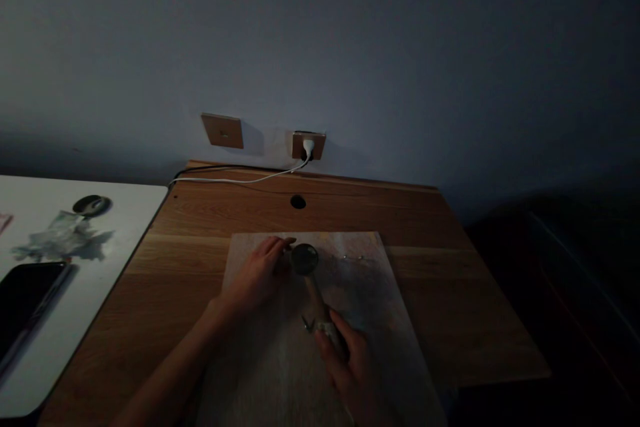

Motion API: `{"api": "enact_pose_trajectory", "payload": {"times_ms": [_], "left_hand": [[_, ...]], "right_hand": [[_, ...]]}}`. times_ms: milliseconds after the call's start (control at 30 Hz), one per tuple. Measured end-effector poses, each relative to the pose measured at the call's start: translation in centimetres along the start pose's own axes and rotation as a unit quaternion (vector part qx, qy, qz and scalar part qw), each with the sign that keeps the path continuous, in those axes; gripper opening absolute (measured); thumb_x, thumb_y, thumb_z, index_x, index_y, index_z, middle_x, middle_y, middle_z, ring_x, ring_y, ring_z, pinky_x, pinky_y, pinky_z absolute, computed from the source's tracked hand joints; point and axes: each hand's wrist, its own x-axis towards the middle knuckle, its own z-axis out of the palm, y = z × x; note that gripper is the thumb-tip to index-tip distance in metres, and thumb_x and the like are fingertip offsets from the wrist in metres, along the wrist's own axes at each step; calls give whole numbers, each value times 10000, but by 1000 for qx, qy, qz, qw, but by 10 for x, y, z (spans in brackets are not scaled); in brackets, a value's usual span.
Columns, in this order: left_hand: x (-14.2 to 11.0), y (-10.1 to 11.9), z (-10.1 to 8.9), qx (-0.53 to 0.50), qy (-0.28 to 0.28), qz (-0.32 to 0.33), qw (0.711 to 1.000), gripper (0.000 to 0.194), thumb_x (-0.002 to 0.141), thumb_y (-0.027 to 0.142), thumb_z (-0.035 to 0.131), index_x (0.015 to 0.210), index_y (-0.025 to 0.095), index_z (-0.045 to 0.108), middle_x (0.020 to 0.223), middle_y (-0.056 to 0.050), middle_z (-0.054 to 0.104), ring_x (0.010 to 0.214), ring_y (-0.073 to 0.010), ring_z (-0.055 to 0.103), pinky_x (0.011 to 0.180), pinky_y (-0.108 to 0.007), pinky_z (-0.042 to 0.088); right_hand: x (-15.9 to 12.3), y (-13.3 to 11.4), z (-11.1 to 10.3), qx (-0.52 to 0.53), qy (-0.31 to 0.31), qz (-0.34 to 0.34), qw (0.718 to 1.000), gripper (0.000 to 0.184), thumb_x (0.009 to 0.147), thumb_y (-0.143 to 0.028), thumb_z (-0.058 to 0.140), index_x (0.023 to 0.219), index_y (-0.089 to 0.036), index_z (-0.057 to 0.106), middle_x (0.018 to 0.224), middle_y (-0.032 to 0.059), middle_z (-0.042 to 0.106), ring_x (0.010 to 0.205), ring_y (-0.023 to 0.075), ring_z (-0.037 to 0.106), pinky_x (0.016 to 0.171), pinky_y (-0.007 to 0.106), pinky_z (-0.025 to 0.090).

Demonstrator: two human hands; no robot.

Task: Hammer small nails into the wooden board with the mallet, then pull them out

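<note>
A hammer (311,280) with a round dark head and a wooden handle lies over a pale wooden board (370,307) on the desk. My right hand (350,363) is closed round the lower end of the handle. My left hand (257,273) rests on the board left of the hammer head, its fingertips pinched close to the head on something too small to name. A few small metal pieces (353,257) glint on the board to the right of the head.
The brown wooden desk (200,227) has a cable hole (298,201) near the wall. A white plug (308,145) sits in a wall socket, its cable running left. A white table (125,213) at left carries a dark phone (27,303) and crumpled foil (60,240).
</note>
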Motion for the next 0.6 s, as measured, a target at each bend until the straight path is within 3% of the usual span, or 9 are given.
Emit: {"api": "enact_pose_trajectory", "payload": {"times_ms": [100, 167, 233, 333, 433, 600], "left_hand": [[-16, 18, -5, 63, -15, 107, 992, 342, 915, 102, 585, 1251, 163, 604, 1139, -111, 691, 1050, -236, 664, 901, -372, 567], [-31, 33, -6, 108, -62, 225, 966, 227, 975, 132, 559, 1188, 168, 628, 1092, -92, 716, 1019, -224, 658, 882, -354, 550], [-44, 48, -3, 145, -83, 300, 939, 171, 1008, 146, 529, 1130, 152, 648, 1063, -85, 731, 995, -209, 655, 871, -334, 537], [-56, 60, 5, 173, -86, 320, 928, 167, 1018, 156, 509, 1070, 142, 667, 1010, -77, 731, 928, -189, 642, 845, -320, 533], [-55, 56, 8, 173, -91, 305, 932, 143, 1003, 161, 539, 1053, 166, 673, 922, -47, 707, 855, -179, 617, 836, -326, 531], [-36, 41, -6, 191, -83, 284, 936, 145, 949, 151, 651, 1086, 197, 672, 974, -43, 701, 933, -215, 624, 850, -370, 493]], "right_hand": [[-2, 4, -9, 12, 41, 25, 999, 734, 854, -735, 619, 1259, -130, 715, 504, -56, 506, 418, 147, 490, 406, 241, 434], [-2, 5, -18, 22, 55, 33, 998, 744, 848, -744, 622, 1228, -110, 709, 493, -67, 485, 405, 139, 469, 416, 245, 439], [0, 4, -26, 26, 37, 36, 998, 715, 856, -738, 621, 1169, -103, 714, 485, -67, 481, 403, 133, 458, 416, 243, 430], [2, 4, -33, 35, 12, 41, 998, 667, 876, -724, 611, 1113, -110, 716, 465, -64, 472, 405, 132, 448, 403, 234, 401], [2, 10, -29, 60, 19, 55, 997, 686, 856, -738, 623, 1143, -121, 712, 463, -73, 454, 389, 121, 416, 378, 223, 363], [-1, 20, -16, 79, 53, 46, 994, 709, 827, -744, 653, 1161, -123, 716, 489, -80, 448, 384, 108, 398, 376, 221, 355]]}}
